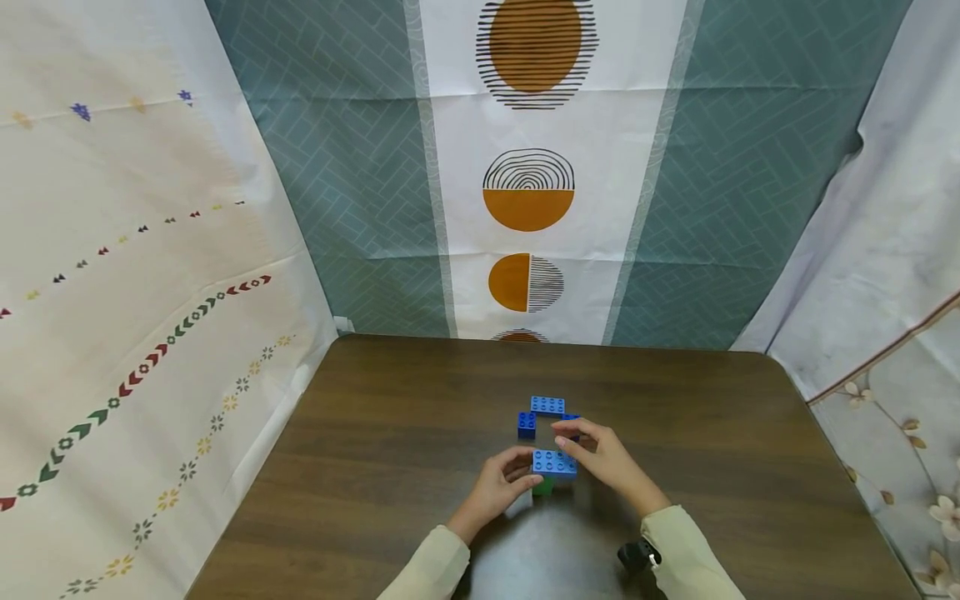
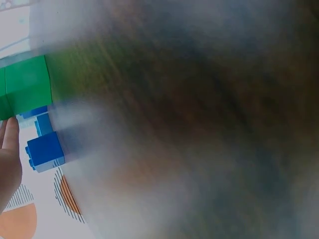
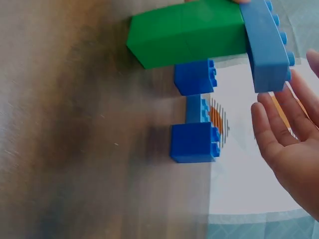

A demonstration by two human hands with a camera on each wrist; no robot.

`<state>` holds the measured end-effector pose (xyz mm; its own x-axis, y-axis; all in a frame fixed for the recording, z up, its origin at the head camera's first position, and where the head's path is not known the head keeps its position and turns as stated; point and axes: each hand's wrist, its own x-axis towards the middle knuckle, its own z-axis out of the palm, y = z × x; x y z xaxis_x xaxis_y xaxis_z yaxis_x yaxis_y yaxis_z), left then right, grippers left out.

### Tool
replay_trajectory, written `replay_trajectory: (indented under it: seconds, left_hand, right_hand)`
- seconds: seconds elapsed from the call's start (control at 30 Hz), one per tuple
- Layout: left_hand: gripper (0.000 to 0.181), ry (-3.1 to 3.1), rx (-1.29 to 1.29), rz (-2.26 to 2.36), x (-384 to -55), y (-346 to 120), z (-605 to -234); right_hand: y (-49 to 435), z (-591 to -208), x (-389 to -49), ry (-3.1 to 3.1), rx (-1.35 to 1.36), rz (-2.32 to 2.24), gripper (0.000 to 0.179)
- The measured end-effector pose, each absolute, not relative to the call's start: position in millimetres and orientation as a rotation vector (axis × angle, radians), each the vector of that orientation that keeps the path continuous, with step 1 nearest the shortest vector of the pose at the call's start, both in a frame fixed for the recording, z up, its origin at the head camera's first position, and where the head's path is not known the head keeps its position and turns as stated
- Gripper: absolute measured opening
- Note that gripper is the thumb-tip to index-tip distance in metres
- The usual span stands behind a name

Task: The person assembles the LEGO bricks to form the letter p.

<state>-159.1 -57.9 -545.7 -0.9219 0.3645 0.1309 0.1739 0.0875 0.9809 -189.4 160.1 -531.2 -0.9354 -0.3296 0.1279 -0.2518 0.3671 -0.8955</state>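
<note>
while two hands are flanking it, a top brick (image 1: 553, 463) is capping a green column (image 3: 187, 35)

item, top brick: light blue, studs up. it is sitting at the near side of the group, its long axis running left to right in the head view. the green column, upright, is supporting its left part only; the right end is overhanging and pointing towards the right hand (image 1: 606, 458).

item, left hand (image 1: 498, 485): the nearer of the two. fingers and thumb are bending round the green column, just under the top brick, and are gripping it from the left.

item, right hand: fingers parted and loosely bent, holding nothing. it is hovering just beside the overhanging end; whether a fingertip is touching there, one cannot tell.

item, far brick (image 1: 547, 405): light blue, lying beyond the rest on the table (image 1: 390, 467), its long axis running the same way.

items, dark blue, a pair: the left dark brick (image 1: 527, 426) is sitting in plain sight, just nearer than the far brick; the right dark brick (image 1: 571, 417) is partly hiding behind the right hand in the head view.

item, black device (image 1: 637, 556): it is sitting at the right wrist, beside a pale sleeve (image 1: 682, 546).
</note>
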Motion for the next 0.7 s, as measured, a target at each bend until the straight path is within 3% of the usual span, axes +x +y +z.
replay_trajectory:
  seconds: [0.7]
  left_hand:
    - [0.029,2.138,0.571,2.012,-161,-57,-549]
  right_hand:
    - [151,-517,-229,2.407,-0.654,-1.677,0.040]
